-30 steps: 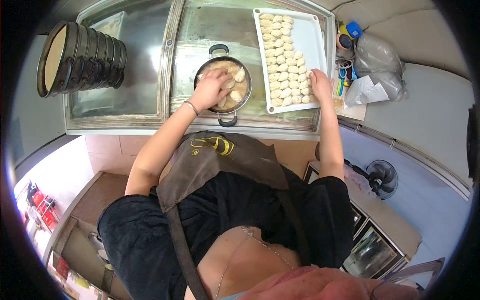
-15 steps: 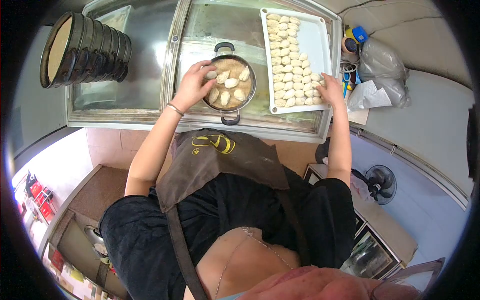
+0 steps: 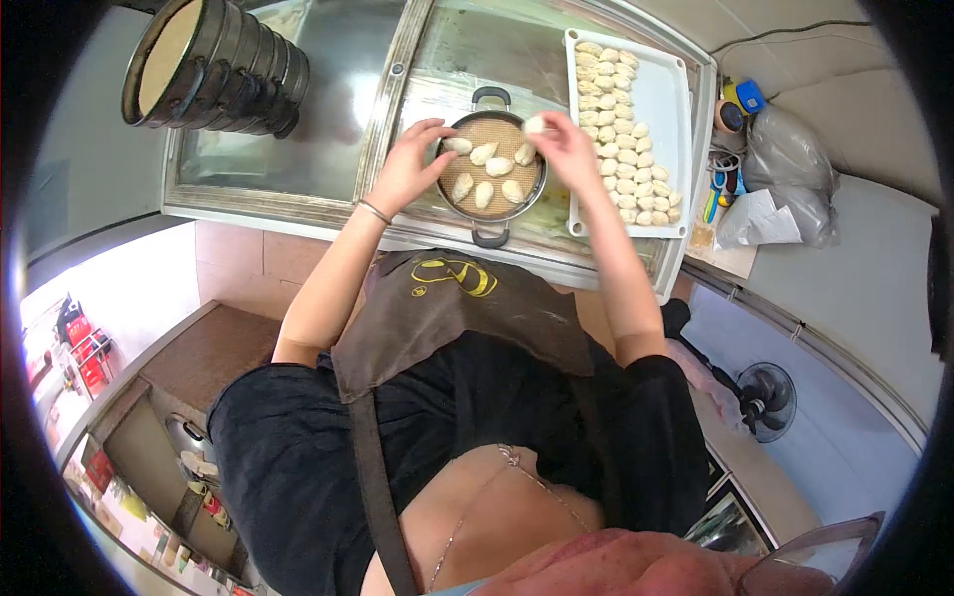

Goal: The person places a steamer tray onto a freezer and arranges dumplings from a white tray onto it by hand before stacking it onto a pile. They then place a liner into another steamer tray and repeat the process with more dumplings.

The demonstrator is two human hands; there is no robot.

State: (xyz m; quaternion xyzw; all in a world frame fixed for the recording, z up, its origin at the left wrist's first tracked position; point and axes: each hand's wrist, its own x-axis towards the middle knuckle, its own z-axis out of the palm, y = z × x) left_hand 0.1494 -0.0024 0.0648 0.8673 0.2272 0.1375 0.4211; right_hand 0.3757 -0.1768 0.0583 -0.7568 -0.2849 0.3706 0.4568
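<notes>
A round metal steamer tray [image 3: 491,216] with two black handles and a tan mesh liner holds several pale dumplings [image 3: 498,167], spaced apart. My left hand [image 3: 407,169] is at its left rim, fingers spread, the fingertips close to a dumpling [image 3: 458,145] lying inside. Over the right rim, my right hand [image 3: 568,151] pinches a single dumpling [image 3: 535,124] between thumb and fingers. To the right lies a white rectangular tray [image 3: 663,94] with rows of similar dumplings [image 3: 624,139]; its upper right part is bare, and my right forearm crosses near its left edge.
A stack of dark round steamers [image 3: 234,74] stands at the upper left on the glass-topped counter [image 3: 333,139]. Beyond the white tray are grey plastic bags [image 3: 790,154], a blue and yellow object [image 3: 745,96] and tools [image 3: 723,187]. A black fan [image 3: 766,400] sits lower right.
My right hand has left the lower right of the white tray and moved left to the steamer tray with a dumpling. My left hand stays at the rim. The whole view has shifted.
</notes>
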